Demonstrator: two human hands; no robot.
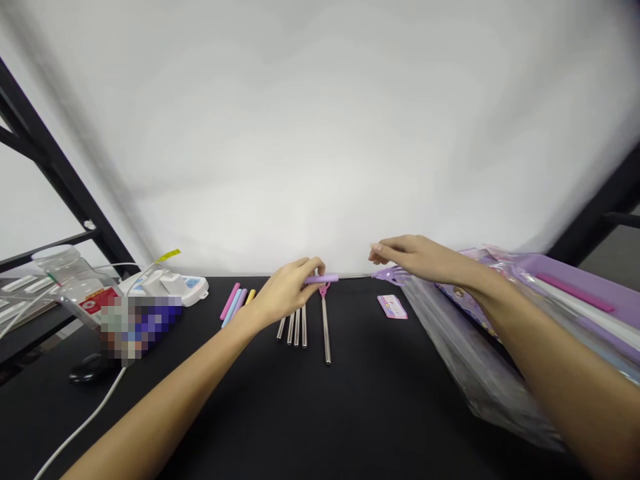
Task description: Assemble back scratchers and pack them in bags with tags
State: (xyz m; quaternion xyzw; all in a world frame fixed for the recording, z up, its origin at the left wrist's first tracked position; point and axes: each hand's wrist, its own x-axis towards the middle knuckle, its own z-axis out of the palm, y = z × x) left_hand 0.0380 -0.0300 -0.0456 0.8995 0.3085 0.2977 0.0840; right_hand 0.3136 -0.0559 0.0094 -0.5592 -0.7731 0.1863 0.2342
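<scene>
My left hand (295,290) is closed on the light purple handle of a telescopic back scratcher (327,278). Its thin metal rod runs rightward to a purple claw-shaped head (393,275). Just above that head is my right hand (407,255), its fingers loosely bent and apart from the scratcher, with nothing visible in them. Below my left hand, several metal tubes (297,330) lie side by side, their far ends hidden. A separate metal rod with a pink head (326,327) lies to their right. Pink, blue, purple and yellow handle sleeves (231,301) rest left of my left hand.
A small pink-purple card (393,307) lies on the black table (320,420). At right, clear plastic bags (460,367) lie by a purple bin (575,273). At left are a white power strip (193,288), a cable (100,407) and a clear bottle (75,287). A white wall (320,133) stands behind.
</scene>
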